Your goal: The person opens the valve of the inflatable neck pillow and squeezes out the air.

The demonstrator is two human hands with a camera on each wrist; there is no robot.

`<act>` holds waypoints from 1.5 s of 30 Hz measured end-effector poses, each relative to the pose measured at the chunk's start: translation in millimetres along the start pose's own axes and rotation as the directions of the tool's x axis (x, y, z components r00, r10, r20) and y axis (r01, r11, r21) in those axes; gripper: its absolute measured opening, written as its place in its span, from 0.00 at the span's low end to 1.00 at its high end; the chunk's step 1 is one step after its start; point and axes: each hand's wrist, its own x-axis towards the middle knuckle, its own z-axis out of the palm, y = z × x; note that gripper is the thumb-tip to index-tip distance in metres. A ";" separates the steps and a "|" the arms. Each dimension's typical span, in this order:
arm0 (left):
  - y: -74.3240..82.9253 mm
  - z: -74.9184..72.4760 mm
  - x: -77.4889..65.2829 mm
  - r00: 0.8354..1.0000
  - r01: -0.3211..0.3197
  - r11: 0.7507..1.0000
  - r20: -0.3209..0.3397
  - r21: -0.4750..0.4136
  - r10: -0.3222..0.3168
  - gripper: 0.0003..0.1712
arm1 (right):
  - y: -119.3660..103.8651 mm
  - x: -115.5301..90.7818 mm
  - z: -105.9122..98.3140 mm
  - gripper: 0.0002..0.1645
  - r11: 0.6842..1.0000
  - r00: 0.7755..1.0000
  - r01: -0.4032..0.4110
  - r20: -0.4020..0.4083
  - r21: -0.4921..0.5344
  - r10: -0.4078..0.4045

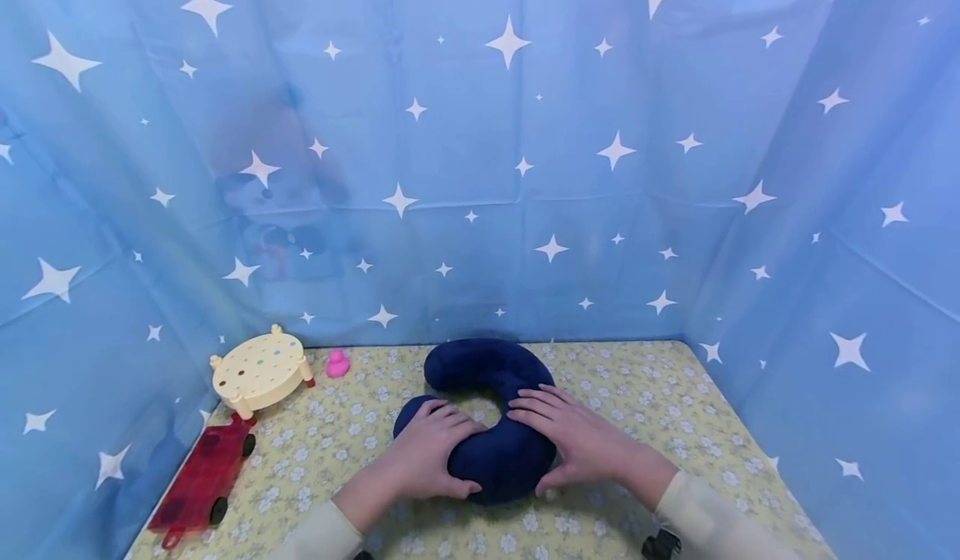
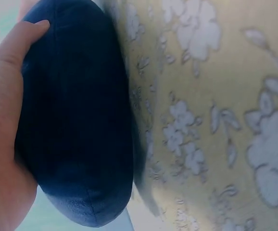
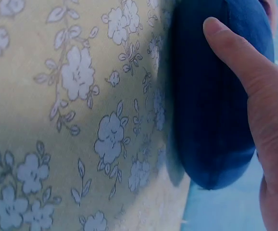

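Observation:
A dark navy, U-shaped neck pillow lies on the flowered cloth, its opening facing left. My left hand holds its near left part, the fingers over the top and the thumb along the near side. On the right of the curve, my right hand grips it with fingers spread across the top and the thumb low on the near side. In the left wrist view the left thumb presses the plush side of the pillow. The right thumb lies against it in the right wrist view.
A cream, dotted toy table with short legs stands at the back left. Next to it sits a small pink toy duck. A red toy cart with black wheels lies along the left edge. Blue star-printed curtains enclose the flowered tabletop.

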 end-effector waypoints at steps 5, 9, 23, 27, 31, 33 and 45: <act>-5.2 -6.0 1.5 1.000 -0.021 1.000 0.015 -0.019 0.021 0.40 | -2.2 10.6 1.5 0.57 0.997 0.994 0.056 -0.087 -0.055 -0.061; -11.3 -9.6 0.9 0.999 -0.026 0.999 0.033 -0.025 0.027 0.40 | -5.2 20.0 4.4 0.51 0.992 0.984 0.081 -0.152 -0.100 -0.096; 6.2 -1.3 0.5 0.998 0.055 0.994 0.012 0.096 -0.056 0.61 | -16.8 27.6 18.7 0.51 0.993 0.984 -0.035 -0.177 -0.109 0.015; 12.4 5.2 3.9 0.995 0.103 0.986 -0.012 0.133 -0.102 0.59 | -22.1 30.2 20.1 0.55 0.993 0.988 -0.084 -0.139 -0.086 0.072; 12.9 9.3 4.8 0.992 0.128 0.981 -0.002 0.144 -0.129 0.55 | -20.4 30.1 14.9 0.60 0.996 0.994 -0.089 -0.069 -0.011 0.088; 12.7 8.4 5.2 0.992 0.126 0.983 0.000 0.136 -0.128 0.53 | -14.5 28.7 8.7 0.64 0.997 0.997 -0.070 -0.043 0.035 0.071; -0.2 -1.1 2.7 0.997 0.041 0.997 0.065 0.071 -0.045 0.51 | 30.4 15.4 -10.4 0.64 0.998 0.997 -0.032 0.063 -0.045 0.035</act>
